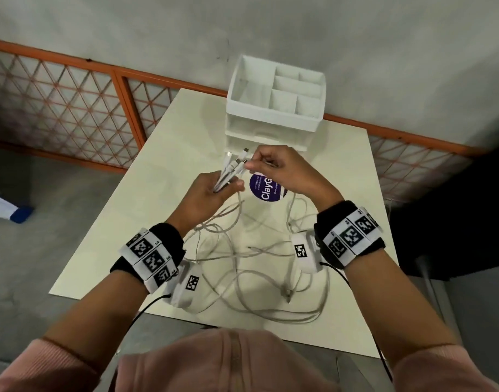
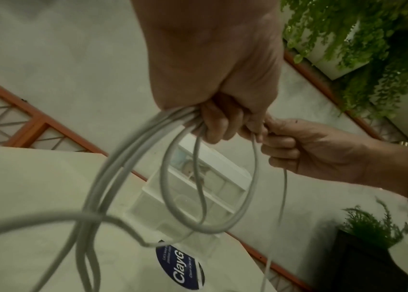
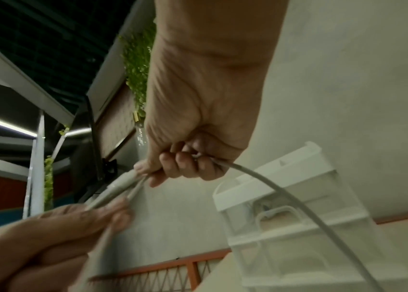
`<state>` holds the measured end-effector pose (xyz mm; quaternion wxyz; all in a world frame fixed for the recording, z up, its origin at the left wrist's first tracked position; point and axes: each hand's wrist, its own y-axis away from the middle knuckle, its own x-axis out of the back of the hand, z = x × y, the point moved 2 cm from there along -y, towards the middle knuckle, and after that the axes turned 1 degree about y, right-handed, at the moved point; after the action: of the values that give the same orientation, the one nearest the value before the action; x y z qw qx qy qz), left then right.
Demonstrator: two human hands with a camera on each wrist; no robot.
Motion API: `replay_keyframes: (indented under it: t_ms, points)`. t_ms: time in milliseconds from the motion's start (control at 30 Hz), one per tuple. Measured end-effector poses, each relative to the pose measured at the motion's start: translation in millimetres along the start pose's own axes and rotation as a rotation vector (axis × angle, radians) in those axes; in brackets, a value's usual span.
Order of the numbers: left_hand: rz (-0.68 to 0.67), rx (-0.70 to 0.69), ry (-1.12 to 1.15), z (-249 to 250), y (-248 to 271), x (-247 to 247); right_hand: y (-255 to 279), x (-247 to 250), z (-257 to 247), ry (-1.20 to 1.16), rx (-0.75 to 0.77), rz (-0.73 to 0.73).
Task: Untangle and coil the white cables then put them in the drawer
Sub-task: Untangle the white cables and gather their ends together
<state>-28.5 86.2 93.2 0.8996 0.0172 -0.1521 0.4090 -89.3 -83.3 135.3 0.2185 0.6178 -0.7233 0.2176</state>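
Note:
Several white cables (image 1: 242,267) sprawl in tangled loops over the cream table (image 1: 123,241). My left hand (image 1: 211,190) grips a bundle of their plug ends (image 1: 231,165), which stick up toward the drawer unit. In the left wrist view the cables (image 2: 123,170) hang from that fist (image 2: 213,122) in loops. My right hand (image 1: 273,165) pinches one plug end at the top of the bundle, and a cable (image 3: 285,197) trails from its curled fingers (image 3: 183,166). The white drawer unit (image 1: 273,117) stands at the table's far edge, its drawers closed.
A round purple sticker (image 1: 266,188) lies on the table under my hands. The unit's top tray (image 1: 285,89) has several open compartments. An orange-framed lattice fence (image 1: 73,108) runs behind the table. Potted plants (image 2: 373,227) stand to the right.

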Motion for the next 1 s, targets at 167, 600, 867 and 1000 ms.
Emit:
replay_keyframes:
  t_ms: [167, 600, 867, 1000]
  points:
    - [0.304, 0.010, 0.017, -17, -8, 33, 28, 29, 58, 0.000, -0.215, -0.036]
    - [0.504, -0.005, -0.178, -27, -13, 37, 54, 94, 75, 0.127, -0.213, 0.360]
    - [0.374, 0.076, -0.191, -32, -18, 34, 47, 121, 10, -0.033, -0.006, 0.468]
    - [0.310, 0.063, -0.147, -25, -16, 31, 59, 98, 39, 0.100, -0.287, 0.085]
